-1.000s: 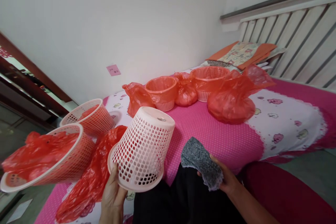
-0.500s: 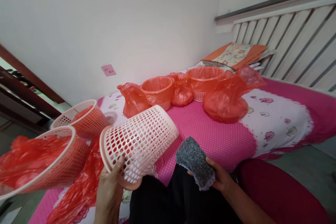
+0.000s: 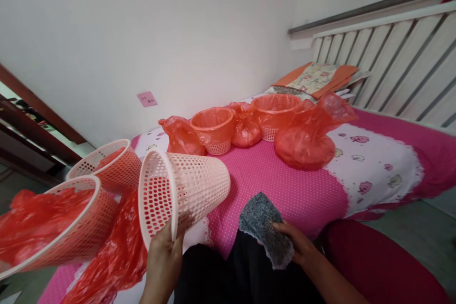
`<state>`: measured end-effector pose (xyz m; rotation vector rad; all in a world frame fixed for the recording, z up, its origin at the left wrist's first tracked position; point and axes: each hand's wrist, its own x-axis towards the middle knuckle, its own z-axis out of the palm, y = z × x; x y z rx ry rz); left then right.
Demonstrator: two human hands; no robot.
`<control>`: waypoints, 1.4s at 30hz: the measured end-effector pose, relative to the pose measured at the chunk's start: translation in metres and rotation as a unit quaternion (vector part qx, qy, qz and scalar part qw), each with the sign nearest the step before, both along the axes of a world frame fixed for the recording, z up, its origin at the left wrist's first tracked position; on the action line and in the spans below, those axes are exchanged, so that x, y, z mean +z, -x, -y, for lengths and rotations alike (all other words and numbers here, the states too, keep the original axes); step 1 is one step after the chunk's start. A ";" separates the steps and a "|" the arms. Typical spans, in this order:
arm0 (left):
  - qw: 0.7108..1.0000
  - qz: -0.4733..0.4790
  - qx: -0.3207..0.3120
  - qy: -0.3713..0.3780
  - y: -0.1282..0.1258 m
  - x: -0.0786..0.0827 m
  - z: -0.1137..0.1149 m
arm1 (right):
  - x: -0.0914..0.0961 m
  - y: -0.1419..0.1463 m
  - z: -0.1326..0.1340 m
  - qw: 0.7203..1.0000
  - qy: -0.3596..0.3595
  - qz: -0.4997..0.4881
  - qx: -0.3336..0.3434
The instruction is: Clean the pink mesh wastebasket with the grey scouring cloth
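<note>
A pink perforated plastic wastebasket [image 3: 204, 178] lies tilted on its side in front of me, its open mouth facing left and toward me. My left hand [image 3: 166, 249] is closed round the rim, with some fingers hidden behind the wall. My right hand [image 3: 297, 242] grips a grey scrubbing cloth [image 3: 261, 223] above my lap, thumb on top and the other fingers mostly underneath. The cloth is apart from the wastebasket. Loose red plastic bags [image 3: 121, 242] lie on the bed just left of my left hand.
Two more baskets [image 3: 94, 242] with red bags inside lean at the left. Bag-lined baskets [image 3: 217, 147] and filled red bags [image 3: 304, 147] stand along the wall. A dark red round stool [image 3: 377, 261] is at my right, beside the pink dotted bedspread [image 3: 295, 190].
The wastebasket has turned in my left hand, so its mouth now shows more toward me. My right hand and the cloth have shifted slightly, and the thumb lies farther over the cloth.
</note>
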<state>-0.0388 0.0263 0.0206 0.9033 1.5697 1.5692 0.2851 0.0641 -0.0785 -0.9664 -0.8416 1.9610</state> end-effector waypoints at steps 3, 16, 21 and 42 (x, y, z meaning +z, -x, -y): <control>0.988 -0.128 -0.076 0.040 -0.007 0.004 -0.008 | -0.004 0.000 -0.001 0.999 0.012 -0.033 -0.014; 0.597 -0.724 -0.306 0.163 -0.053 0.015 -0.069 | -0.049 0.000 -0.010 0.977 0.110 -0.179 -0.042; 0.596 -0.722 -0.319 0.145 -0.052 0.017 -0.082 | -0.055 0.000 -0.011 0.975 0.141 -0.167 -0.049; 0.626 -0.706 -0.298 0.148 -0.055 0.013 -0.113 | -0.066 -0.002 -0.003 0.972 0.148 -0.167 -0.081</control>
